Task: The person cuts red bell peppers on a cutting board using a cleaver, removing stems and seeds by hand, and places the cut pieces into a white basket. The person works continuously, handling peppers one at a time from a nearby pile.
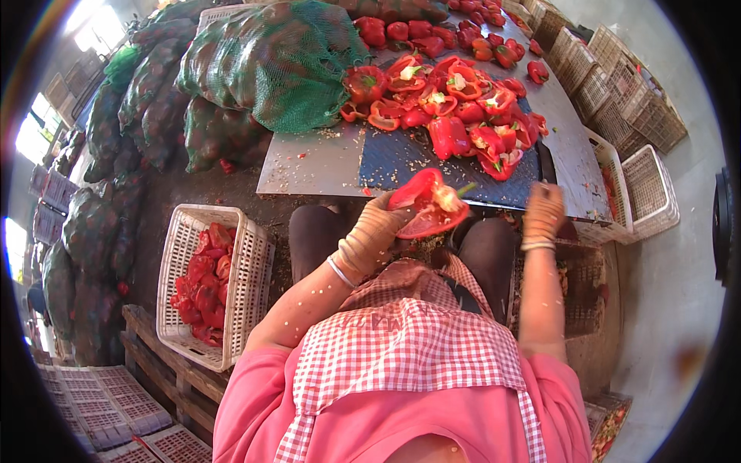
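Observation:
My left hand (370,237), in a work glove, holds a cut-open red bell pepper (431,205) in front of the table edge. The pepper's pale core and green stem show. My right hand (543,214), also gloved and blurred, is closed at the table's front edge. A dark, flat blade, apparently a knife (546,163), extends from it over the table; its handle is hidden in the fist. Before me, halved and whole red peppers (448,136) lie heaped on a blue mat (399,153) strewn with seeds.
At left, a white plastic crate (257,278) holds red pepper pieces (205,283). A full green mesh sack (272,63) lies on the table (307,162); more sacks (95,226) line the left. Crates (651,179) stand at right, and another crate (582,295) sits beside my right leg.

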Tool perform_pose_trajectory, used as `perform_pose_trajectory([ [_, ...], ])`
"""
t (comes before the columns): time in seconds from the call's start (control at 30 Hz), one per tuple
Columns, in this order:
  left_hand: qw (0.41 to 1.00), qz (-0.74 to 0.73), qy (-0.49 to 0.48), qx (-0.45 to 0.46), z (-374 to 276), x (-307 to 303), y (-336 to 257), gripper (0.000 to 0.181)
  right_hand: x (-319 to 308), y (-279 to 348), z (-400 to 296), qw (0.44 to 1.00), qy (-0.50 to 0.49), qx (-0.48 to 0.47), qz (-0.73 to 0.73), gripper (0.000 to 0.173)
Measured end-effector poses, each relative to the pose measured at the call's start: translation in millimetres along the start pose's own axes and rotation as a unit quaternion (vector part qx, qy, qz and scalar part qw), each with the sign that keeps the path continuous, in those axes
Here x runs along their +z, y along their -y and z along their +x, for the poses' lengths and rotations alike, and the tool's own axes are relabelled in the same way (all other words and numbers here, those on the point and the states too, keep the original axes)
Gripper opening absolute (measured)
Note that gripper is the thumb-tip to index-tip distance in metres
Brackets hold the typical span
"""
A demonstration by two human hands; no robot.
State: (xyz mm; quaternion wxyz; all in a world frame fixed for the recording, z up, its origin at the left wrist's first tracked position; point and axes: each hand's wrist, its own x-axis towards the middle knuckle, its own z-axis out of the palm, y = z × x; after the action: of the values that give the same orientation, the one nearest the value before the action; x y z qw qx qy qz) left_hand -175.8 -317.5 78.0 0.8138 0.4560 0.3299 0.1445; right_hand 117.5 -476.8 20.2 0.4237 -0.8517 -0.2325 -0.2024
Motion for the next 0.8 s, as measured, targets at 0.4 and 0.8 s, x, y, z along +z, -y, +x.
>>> perform_pose_trajectory([
  [0.4,0.916,0.328,-0.014,0.23,24.3,-1.1,31.3,0.038,-10.6,99.0,-59.7,0.875,0.436,-0.173,0.118,0.038],
  [0.8,0.988,0.112,-0.037,0.102,2.6,-9.0,20.6,0.033,-30.5,1.6,-39.2,0.966,0.162,-0.097,-0.177,0.03],
])
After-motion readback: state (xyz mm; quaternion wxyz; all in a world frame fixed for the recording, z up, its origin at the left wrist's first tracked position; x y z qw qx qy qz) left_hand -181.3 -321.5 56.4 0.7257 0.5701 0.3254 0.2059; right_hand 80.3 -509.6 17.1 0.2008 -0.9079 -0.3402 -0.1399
